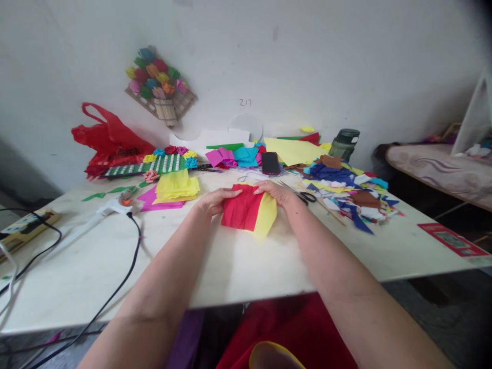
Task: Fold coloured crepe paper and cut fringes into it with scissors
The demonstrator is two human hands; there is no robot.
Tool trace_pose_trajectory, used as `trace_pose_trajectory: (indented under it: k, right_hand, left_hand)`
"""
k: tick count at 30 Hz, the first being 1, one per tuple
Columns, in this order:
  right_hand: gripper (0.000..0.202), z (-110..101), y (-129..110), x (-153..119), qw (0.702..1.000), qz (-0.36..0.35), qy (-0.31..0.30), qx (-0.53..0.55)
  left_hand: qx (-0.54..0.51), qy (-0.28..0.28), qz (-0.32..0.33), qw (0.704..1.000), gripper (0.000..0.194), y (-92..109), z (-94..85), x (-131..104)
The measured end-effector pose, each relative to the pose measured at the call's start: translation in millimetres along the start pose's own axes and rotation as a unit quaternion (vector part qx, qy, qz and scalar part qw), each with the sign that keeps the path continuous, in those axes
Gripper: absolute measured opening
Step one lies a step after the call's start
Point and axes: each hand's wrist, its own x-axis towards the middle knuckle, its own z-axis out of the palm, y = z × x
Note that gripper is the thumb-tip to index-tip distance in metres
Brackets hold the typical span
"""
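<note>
Between my two hands hang a red sheet of crepe-like paper (243, 207) and a yellow sheet (266, 215) partly behind it, just above the white table (246, 266). My left hand (218, 199) is closed on the red sheet's upper left, thumb on its front. My right hand (273, 191) pinches the top right, where red and yellow overlap. To the left lies a stack of yellow sheets (176, 187) on magenta paper (148, 199). Dark-handled scissors (306, 197) rest just beyond my right hand.
A white glue gun (115, 204) with a black cord lies left, near a power strip (26, 228). At the back are a red plastic bag (113, 136), small paper flowers (171, 149), a phone (271, 163) and a green bottle (344, 144). Colored scraps (365, 197) are heaped right.
</note>
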Motion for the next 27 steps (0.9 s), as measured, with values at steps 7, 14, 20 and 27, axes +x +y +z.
trace_pose_trajectory:
  k: [7,14,20,27]
  right_hand:
    - [0.012,-3,1,1,1.000,0.009,-0.002,-0.019]
    - [0.016,-13,12,11,0.998,-0.015,0.058,-0.002]
    - [0.013,-18,21,24,0.975,-0.052,0.189,0.102]
    - [0.053,-2,20,22,0.977,-0.053,0.165,0.127]
  left_hand:
    - [0.039,0.067,-0.002,0.997,0.033,1,0.1,-1]
    - [0.010,0.170,0.087,0.982,0.029,-4,-4.6,5]
    - [-0.019,0.233,0.136,0.963,0.027,-7,-3.4,9]
    - [-0.022,0.244,0.209,0.947,0.032,-16,-8.7,21]
